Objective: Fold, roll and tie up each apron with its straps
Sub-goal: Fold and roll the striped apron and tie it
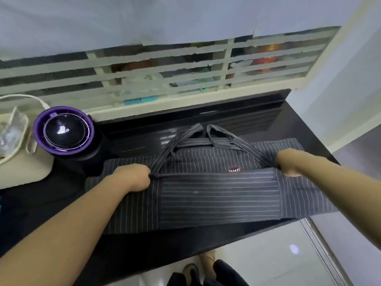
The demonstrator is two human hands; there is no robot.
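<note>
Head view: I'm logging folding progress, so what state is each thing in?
Apron: flat on the counter, a part folded over, not rolled.
Straps: loose, untied, at the far edge.
Left hand: grips the fold's left end.
Right hand: grips the fold's right end.

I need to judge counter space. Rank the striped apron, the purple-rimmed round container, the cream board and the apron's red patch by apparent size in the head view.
1. striped apron
2. purple-rimmed round container and cream board: unranked, since the board is cut off by the frame's left edge
3. red patch
</note>
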